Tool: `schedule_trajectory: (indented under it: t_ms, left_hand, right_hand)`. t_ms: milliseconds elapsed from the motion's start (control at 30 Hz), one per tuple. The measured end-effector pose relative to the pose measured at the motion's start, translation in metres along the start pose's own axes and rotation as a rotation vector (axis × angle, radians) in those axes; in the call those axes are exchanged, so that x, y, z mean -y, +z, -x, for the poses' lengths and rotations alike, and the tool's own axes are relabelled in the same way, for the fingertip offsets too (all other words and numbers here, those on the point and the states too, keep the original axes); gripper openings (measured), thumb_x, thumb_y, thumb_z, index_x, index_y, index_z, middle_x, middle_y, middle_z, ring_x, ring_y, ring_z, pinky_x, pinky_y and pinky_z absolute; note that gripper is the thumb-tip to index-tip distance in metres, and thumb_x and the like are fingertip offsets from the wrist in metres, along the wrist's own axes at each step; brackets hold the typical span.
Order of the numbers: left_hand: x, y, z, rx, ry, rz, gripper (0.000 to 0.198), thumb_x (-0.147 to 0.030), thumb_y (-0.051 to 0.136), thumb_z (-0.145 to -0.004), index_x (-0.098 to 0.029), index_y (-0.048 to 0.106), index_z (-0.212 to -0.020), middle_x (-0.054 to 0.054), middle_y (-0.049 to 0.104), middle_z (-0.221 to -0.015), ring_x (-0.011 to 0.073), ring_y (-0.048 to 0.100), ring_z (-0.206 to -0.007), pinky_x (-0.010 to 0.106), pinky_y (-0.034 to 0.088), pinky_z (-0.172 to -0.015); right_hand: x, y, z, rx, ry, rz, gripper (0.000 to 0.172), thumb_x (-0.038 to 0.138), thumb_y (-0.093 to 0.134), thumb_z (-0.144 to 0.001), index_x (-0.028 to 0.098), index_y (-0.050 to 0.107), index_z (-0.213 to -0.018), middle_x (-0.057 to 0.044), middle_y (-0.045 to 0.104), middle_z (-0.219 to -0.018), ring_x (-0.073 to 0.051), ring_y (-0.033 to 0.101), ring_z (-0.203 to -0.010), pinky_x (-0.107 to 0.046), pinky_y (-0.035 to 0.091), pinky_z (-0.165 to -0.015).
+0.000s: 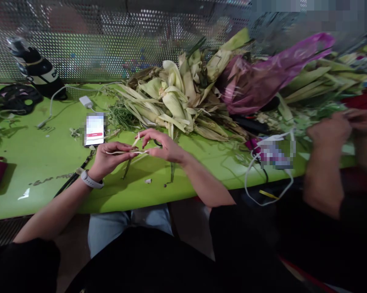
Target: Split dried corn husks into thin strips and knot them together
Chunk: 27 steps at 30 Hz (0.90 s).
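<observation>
Pale corn husk strips (136, 141) stretch between my two hands above the green table. My left hand (108, 159), with a light watch band on its wrist, is closed, thumb and fingers pinching the strips. My right hand (168, 148) comes in from the other side, its thumb and fingers curled round the far end of the strips. Thin dark stems hang below both hands, partly hidden by them. Behind my right hand lies a big heap of corn husks (175, 101), some fresh and green, others dry and brown.
A lit phone (95, 129) lies beyond my left hand, near a white adapter (86, 101) and a dark bottle (38, 69). A pink plastic bag (250, 85) rests on the husks. At right are white cables (247, 187) and a co-worker's hands (331, 130). Perforated metal (104, 40) stands behind.
</observation>
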State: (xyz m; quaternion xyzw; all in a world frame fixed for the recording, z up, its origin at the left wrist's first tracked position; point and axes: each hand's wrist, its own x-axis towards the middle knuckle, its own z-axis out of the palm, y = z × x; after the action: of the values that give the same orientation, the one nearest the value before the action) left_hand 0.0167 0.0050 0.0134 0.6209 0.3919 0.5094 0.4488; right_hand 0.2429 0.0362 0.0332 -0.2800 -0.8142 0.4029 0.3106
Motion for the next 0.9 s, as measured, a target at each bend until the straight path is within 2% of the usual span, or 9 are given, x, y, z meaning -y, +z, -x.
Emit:
schedule_trajectory:
  t_ms: [133,300,367,500,600,733,900]
  left_hand:
    - [-0.003,0.002,-0.001,0.051,-0.034,0.065,0.021,-0.026,0.089,-0.062,-0.015,0.074,-0.072,0.009,0.079,-0.085,0.0232,0.077,-0.081,0.036,0.065,-0.079]
    - [-0.003,0.003,0.000,0.046,-0.053,0.136,0.018,-0.022,0.088,-0.064,-0.016,0.074,-0.073,0.007,0.079,-0.086,0.0208,0.077,-0.083,0.034,0.063,-0.084]
    - [-0.002,0.002,0.000,0.042,-0.065,0.138,0.018,-0.023,0.088,-0.064,-0.016,0.074,-0.072,0.007,0.079,-0.085,0.0210,0.076,-0.083,0.034,0.063,-0.084]
    - [0.002,0.002,0.000,0.047,-0.086,0.105,0.021,-0.027,0.088,-0.063,-0.015,0.073,-0.071,0.008,0.079,-0.083,0.0211,0.076,-0.078,0.035,0.064,-0.081]
    - [0.003,0.001,0.000,0.065,-0.115,0.123,0.022,-0.028,0.087,-0.065,-0.015,0.073,-0.074,0.008,0.079,-0.085,0.0212,0.076,-0.078,0.036,0.065,-0.079]
    - [0.004,-0.001,-0.002,0.103,-0.126,0.142,0.027,-0.027,0.086,-0.068,-0.015,0.070,-0.085,0.008,0.078,-0.085,0.0205,0.076,-0.078,0.032,0.064,-0.074]
    - [0.004,-0.004,-0.004,0.179,-0.143,0.106,0.041,-0.026,0.084,-0.070,-0.016,0.062,-0.103,0.006,0.078,-0.083,0.0201,0.076,-0.077,0.029,0.062,-0.069]
  right_hand:
    - [0.005,-0.002,-0.002,0.029,0.064,-0.052,0.039,0.039,0.071,-0.081,0.021,0.062,-0.115,-0.010,0.062,-0.126,-0.025,0.058,-0.120,-0.050,0.042,-0.106]
    - [0.006,-0.004,-0.003,0.167,-0.016,-0.157,0.037,0.043,0.058,-0.092,0.021,0.063,-0.122,-0.006,0.063,-0.125,-0.023,0.056,-0.123,-0.043,0.041,-0.109]
    - [0.002,-0.001,-0.003,0.123,-0.048,-0.137,0.038,0.042,0.064,-0.089,0.022,0.064,-0.121,-0.006,0.063,-0.125,-0.023,0.056,-0.123,-0.042,0.041,-0.109]
    - [-0.007,0.013,-0.005,-0.128,-0.080,-0.093,0.023,0.043,0.070,-0.084,0.023,0.072,-0.096,-0.004,0.066,-0.105,-0.018,0.063,-0.104,-0.041,0.050,-0.098]
    - [-0.009,0.019,-0.007,-0.226,-0.080,-0.057,0.029,0.051,0.070,-0.082,0.024,0.071,-0.089,-0.003,0.065,-0.093,-0.016,0.062,-0.089,-0.038,0.055,-0.085]
    - [-0.008,0.017,-0.006,-0.201,-0.058,0.006,0.036,0.055,0.067,-0.083,0.020,0.065,-0.076,-0.001,0.061,-0.075,-0.013,0.056,-0.069,-0.030,0.052,-0.064]
    - [-0.008,0.019,-0.002,-0.235,-0.196,0.251,0.031,0.047,0.060,-0.091,0.020,0.067,-0.078,-0.003,0.062,-0.076,-0.015,0.055,-0.069,-0.030,0.046,-0.063]
